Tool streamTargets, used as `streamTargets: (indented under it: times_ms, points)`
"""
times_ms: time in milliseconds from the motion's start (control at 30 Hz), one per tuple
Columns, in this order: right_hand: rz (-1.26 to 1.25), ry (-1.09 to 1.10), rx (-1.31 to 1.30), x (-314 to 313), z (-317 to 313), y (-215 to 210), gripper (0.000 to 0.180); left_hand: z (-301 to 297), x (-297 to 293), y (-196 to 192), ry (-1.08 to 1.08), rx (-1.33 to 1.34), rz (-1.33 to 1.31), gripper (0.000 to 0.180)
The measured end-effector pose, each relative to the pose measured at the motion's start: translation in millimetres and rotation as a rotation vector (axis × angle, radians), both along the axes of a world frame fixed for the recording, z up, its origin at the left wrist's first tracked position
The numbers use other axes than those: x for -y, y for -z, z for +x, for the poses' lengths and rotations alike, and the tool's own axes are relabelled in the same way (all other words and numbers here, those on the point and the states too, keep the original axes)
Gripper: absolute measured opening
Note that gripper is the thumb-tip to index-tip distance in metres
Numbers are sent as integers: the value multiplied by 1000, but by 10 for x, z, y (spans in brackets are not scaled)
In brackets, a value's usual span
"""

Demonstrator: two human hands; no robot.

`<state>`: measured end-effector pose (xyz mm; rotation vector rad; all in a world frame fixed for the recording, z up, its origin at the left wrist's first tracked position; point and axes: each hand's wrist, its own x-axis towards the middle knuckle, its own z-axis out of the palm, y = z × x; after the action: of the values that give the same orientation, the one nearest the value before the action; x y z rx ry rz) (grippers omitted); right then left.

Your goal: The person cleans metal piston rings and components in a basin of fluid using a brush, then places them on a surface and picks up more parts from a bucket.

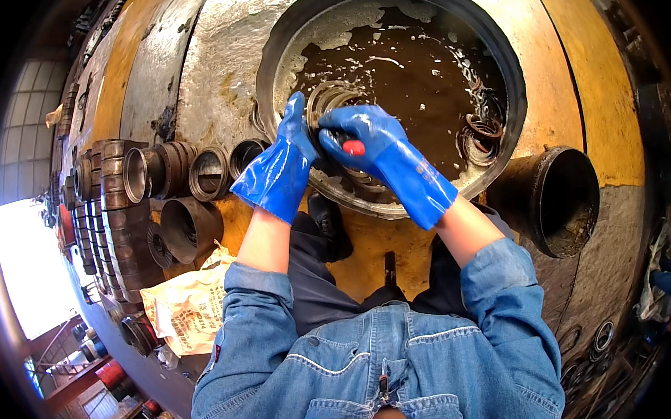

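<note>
your left hand (290, 144), in a blue rubber glove, is closed around the edge of a metal ring (327, 98) that you hold upright over the near rim of a big round basin (283, 39) full of murky brown liquid. your right hand (361, 136), gloved the same way, is clamped on a tool with a red handle (353, 147) and presses it against the ring just beside your left thumb; what the tool's working end looks like is hidden. more rings (482, 133) lie half sunk at the basin's right side. to your left, short metal sleeves (157, 170) lie in a row on the yellowed floor, a printed sack (189, 308) sits near your left elbow, and a wide dark pipe (557, 200) lies to your right.
</note>
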<state>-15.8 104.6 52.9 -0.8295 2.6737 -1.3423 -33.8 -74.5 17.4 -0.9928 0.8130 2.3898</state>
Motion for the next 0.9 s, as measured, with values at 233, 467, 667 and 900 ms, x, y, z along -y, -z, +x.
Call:
streamTargets:
  times_ms: [233,467,667,900]
  points:
    - [177,-367,61,-176,261,33,23,15,218,195,194,-215,-9,53]
    - [319,-342,392,-523,288,33,30,165,179,222,296,-388,-162,44]
    - [699,39,534,-694,-61,-141,30,139,125,126,334,-365,-163,47]
    - [98,410,667,-875,-397,241,34,195,-17,-186,436,-318,-325,58]
